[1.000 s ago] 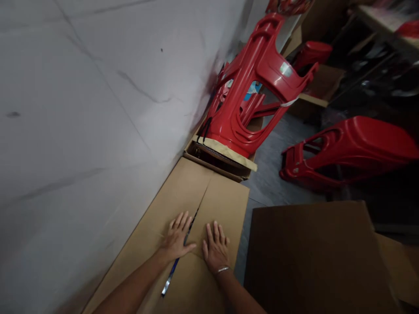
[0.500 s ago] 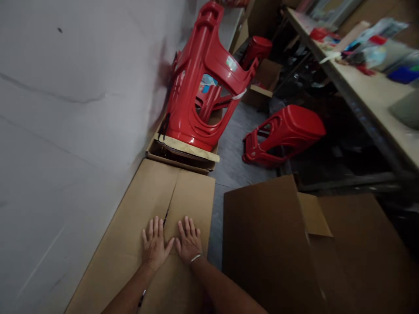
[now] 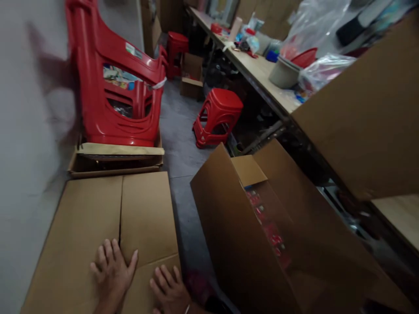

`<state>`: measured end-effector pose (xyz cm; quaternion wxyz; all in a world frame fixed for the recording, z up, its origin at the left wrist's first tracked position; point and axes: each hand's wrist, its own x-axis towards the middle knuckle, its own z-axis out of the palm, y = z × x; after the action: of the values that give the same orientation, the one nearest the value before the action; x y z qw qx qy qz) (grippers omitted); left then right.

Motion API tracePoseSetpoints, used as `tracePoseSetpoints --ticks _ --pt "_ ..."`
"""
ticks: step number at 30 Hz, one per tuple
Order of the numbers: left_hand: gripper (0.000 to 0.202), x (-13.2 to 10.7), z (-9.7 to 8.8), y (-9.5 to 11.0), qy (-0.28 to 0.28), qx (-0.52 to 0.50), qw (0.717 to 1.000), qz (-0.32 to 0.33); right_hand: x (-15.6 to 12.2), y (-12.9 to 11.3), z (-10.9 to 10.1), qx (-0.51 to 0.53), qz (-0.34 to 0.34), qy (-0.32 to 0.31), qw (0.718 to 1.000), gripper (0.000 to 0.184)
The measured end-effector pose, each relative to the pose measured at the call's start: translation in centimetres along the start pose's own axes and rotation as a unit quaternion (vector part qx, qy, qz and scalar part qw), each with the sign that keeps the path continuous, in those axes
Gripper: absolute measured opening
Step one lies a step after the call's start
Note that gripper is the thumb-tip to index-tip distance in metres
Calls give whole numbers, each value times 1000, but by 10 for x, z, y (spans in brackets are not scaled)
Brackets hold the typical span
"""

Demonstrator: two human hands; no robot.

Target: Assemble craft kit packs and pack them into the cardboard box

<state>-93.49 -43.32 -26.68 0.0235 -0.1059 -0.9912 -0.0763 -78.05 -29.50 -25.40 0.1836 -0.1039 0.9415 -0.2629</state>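
My left hand (image 3: 113,272) lies flat, fingers spread, on the closed flaps of a cardboard box (image 3: 81,222) against the wall, across the seam between the flaps. My right hand (image 3: 170,291) rests flat beside it near the box's right front corner, fingers stretched out, a bracelet at the wrist. Neither hand holds anything.
A stack of red plastic stools (image 3: 111,87) stands on an open carton behind the box. A single red stool (image 3: 218,115) sits on the grey floor. An open box (image 3: 262,226) with red items is at right. A long cluttered workbench (image 3: 262,65) runs along the right.
The view has swung right and up, bringing the workbench and open box into sight. Both hands stay flat on the box, now lower in the frame, the right one nearer the corner.
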Motion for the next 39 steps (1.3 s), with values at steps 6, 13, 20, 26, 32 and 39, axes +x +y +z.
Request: tracePoseSetpoints --ticks 6,13,20,26,32,39 --pt "72 -25 -10 -9 -19 14 999 35 1 -3 12 56 29 57 996 70" --pt "78 -196 4 -53 -22 38 998 54 0 -6 9 56 4 83 995 64" --pt "65 -205 -10 -37 -44 31 997 46 -9 -25 36 6 68 83 994 65" --pt "59 -223 -13 -12 -28 43 998 -34 -55 -64 94 16 77 88 993 69" --pt "60 -224 -12 -13 -21 41 999 -26 -60 -63 84 59 75 64 993 68" --pt "55 -224 -6 -25 -1 73 997 -34 -60 -64 68 74 38 42 996 75"
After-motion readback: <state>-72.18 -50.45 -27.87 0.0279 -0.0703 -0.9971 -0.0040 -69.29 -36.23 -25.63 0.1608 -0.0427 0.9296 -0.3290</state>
